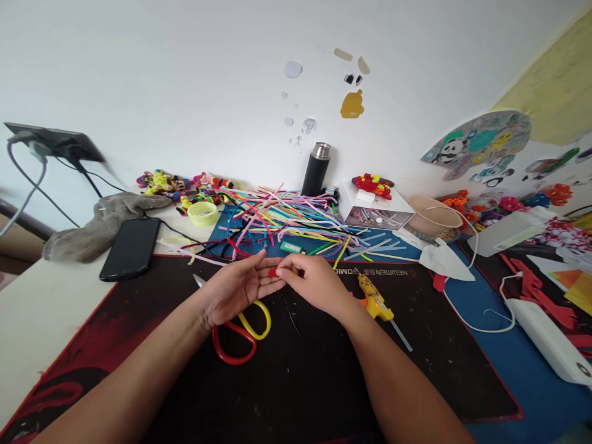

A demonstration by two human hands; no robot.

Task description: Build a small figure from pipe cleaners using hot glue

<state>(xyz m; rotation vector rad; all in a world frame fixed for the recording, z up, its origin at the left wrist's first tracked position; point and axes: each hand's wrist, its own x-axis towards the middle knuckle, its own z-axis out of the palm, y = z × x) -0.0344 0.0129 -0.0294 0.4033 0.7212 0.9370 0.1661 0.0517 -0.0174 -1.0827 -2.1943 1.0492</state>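
Note:
My left hand (237, 285) is turned palm up with its fingers stretched out flat, pointing right. A small red piece (272, 272), too small to name, lies against those fingers. Pinched on it from the right are the thumb and fingertips of my right hand (313, 280). Below my left hand, scissors with one red and one yellow handle (255, 320) lie on the dark mat, their blades partly covered by the hand. A yellow glue gun (375, 299) with a clear glue stick rests just right of my right hand.
Behind the hands spreads a heap of coloured pipe cleaners (296, 216). A black thermos (316, 169) and a white box (377, 206) stand by the wall. At left lie a phone (130, 248) and a yellow-green tape roll (203, 213). A white cable (481, 327) crosses the right side.

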